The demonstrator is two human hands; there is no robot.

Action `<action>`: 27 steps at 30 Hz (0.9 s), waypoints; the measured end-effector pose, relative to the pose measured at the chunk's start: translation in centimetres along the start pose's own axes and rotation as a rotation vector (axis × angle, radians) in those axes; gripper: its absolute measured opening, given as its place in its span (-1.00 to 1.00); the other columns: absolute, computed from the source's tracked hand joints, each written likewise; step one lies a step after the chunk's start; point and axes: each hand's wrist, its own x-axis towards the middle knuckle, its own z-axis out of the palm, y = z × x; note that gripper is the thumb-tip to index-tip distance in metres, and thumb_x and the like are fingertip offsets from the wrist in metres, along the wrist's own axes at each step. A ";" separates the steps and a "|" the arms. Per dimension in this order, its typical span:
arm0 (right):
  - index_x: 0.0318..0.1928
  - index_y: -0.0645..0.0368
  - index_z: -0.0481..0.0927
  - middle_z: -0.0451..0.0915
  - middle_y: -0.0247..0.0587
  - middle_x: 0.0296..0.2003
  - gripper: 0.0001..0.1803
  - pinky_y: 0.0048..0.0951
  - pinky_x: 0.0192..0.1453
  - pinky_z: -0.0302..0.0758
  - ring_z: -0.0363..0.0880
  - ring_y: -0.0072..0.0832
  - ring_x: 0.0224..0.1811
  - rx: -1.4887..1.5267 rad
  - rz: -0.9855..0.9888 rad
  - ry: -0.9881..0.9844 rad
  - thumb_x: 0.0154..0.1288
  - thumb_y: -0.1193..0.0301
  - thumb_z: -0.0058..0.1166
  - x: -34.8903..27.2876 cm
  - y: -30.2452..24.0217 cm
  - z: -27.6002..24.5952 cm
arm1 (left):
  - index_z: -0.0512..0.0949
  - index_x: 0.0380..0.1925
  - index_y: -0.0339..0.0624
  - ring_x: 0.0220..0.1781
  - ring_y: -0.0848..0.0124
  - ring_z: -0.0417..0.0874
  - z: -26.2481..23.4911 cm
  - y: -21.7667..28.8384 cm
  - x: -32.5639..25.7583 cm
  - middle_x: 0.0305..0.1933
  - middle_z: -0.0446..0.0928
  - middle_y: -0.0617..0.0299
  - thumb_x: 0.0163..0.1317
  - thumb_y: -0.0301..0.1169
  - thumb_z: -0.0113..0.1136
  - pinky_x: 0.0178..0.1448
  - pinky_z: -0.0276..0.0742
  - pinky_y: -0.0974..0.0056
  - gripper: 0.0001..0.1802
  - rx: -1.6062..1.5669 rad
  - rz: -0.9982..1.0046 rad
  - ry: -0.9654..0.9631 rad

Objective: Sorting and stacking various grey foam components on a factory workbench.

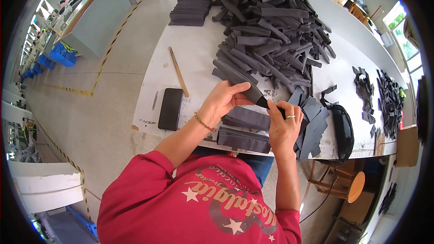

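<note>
Left hand (223,99) grips dark grey fabric strip (251,94) near its end; right hand (284,124), ring on finger, pinches same strip's end. Both hands above white tabletop (194,54). Below hands: flat stacks of grey pieces (244,129). Beyond: big loose heap of grey strips (271,31). Black phone (170,109) and wooden stick (178,71) lie left of hands. Neat stack of strips (192,8) at far edge.

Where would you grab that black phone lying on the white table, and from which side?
Take the black phone across its two long edges, coming straight down from above. It lies flat on the white table, so no underside is reachable, and its narrow width suits a pinch. The wooden stick lies close by its upper right corner, so gripping near the middle or lower half looks safer.
</note>
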 end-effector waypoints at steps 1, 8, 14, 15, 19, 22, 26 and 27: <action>-0.09 0.06 0.69 0.51 -0.34 -0.25 -0.62 -0.25 -0.07 0.36 0.45 -0.29 -0.18 -0.015 0.003 0.018 0.00 0.56 0.30 0.1 -0.2 0.1 | 0.55 -0.15 -0.39 -0.17 0.18 0.73 0.5 0.1 -0.3 -0.18 0.64 0.01 0.23 -0.41 0.30 -0.08 0.74 0.12 -0.72 0.024 0.018 0.009; 0.06 0.13 0.60 0.49 -0.21 -0.13 -0.46 -0.21 -0.01 0.38 0.44 -0.20 -0.11 0.045 0.100 0.065 -0.03 0.56 0.35 -0.4 -1.6 1.0 | 0.53 -0.10 -0.41 -0.10 0.27 0.71 2.6 -0.9 -1.7 -0.09 0.63 0.00 0.23 -0.45 0.28 -0.01 0.69 0.19 -0.70 0.179 0.205 -0.018; 0.13 0.22 0.40 0.49 0.03 -0.07 -0.40 -0.11 0.05 0.44 0.47 0.00 -0.02 0.291 0.179 0.065 0.03 0.57 0.31 -1.9 -3.7 2.5 | 0.53 -0.10 -0.24 0.09 0.22 0.62 2.8 -2.3 -1.1 -0.21 0.65 0.07 0.38 -0.36 0.14 0.27 0.44 0.10 -0.80 -0.063 0.268 -0.250; 0.08 0.23 0.41 0.47 0.04 -0.06 -0.44 -0.11 0.02 0.43 0.47 -0.01 -0.04 0.283 0.219 0.003 0.03 0.57 0.31 -3.4 -3.0 2.9 | 0.53 -0.11 -0.25 0.12 0.19 0.61 2.8 -2.4 -1.0 -0.25 0.65 0.05 0.43 -0.29 0.07 0.33 0.38 0.07 -0.75 0.099 0.356 -0.258; -0.06 0.24 0.42 0.46 0.08 -0.06 -0.57 -0.09 -0.03 0.43 0.48 0.01 -0.06 0.333 0.187 -0.049 0.04 0.59 0.28 -3.7 -2.3 2.7 | 0.54 -0.11 -0.34 0.02 0.31 0.64 3.3 -4.0 -1.7 -0.17 0.65 0.06 0.45 -0.27 0.02 0.21 0.50 0.21 -0.69 0.194 0.302 -0.282; -0.07 0.22 0.42 0.46 0.07 -0.07 -0.58 -0.07 -0.03 0.44 0.48 0.03 -0.08 0.389 0.158 -0.068 0.05 0.59 0.27 -2.2 -2.5 2.4 | 0.54 -0.09 -0.36 0.00 0.35 0.64 3.7 -4.7 -2.0 -0.10 0.63 0.05 0.46 -0.26 0.01 0.17 0.52 0.26 -0.67 -0.023 0.259 -0.235; -0.13 0.26 0.41 0.49 0.01 -0.13 -0.64 -0.25 -0.18 0.51 0.53 -0.13 -0.24 0.332 0.207 -0.121 0.09 0.61 0.26 -3.2 -2.0 0.9 | 0.53 -0.04 -0.34 0.08 0.29 0.62 2.5 -2.7 -1.5 -0.04 0.62 0.03 0.46 -0.22 0.02 0.27 0.43 0.21 -0.63 -0.025 0.369 -0.126; -0.14 0.26 0.42 0.49 0.00 -0.15 -0.67 -0.25 -0.20 0.51 0.53 -0.14 -0.27 0.373 0.185 -0.119 0.10 0.62 0.25 -2.9 -1.6 1.1 | 0.52 0.01 -0.30 0.16 0.23 0.58 2.7 -2.9 -1.3 0.00 0.62 -0.04 0.47 -0.23 -0.01 0.31 0.44 0.12 -0.65 -0.039 0.328 -0.150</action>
